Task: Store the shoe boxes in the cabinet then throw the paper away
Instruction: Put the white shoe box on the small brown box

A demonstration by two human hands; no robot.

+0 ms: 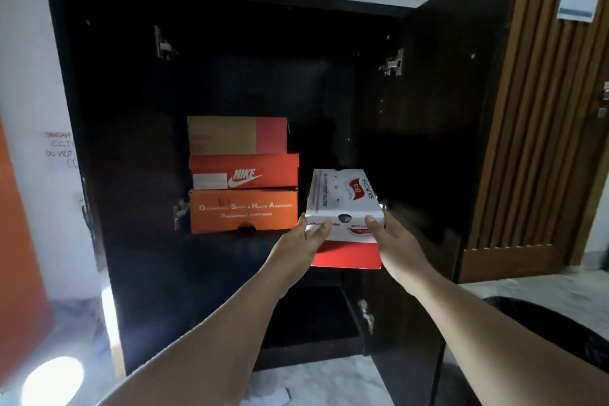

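I hold a white and red Skechers shoe box (342, 198) in front of the open dark cabinet (230, 43), level with its shelf. My left hand (303, 241) grips the box's near left corner and my right hand (392, 241) grips its near right corner. On the shelf to the left stands a stack of three boxes: an orange safety-shoes box (244, 210) at the bottom, a red Nike box (244, 171) in the middle, and a brown and red box (237, 135) on top. No paper is clearly identifiable.
Both cabinet doors stand open: the left door (108, 142) and the right door (428, 142). A wood-panelled wall (540, 142) is at the right. A dark round object (560, 316) sits on the floor at lower right. The lower cabinet compartment (313, 316) is dark.
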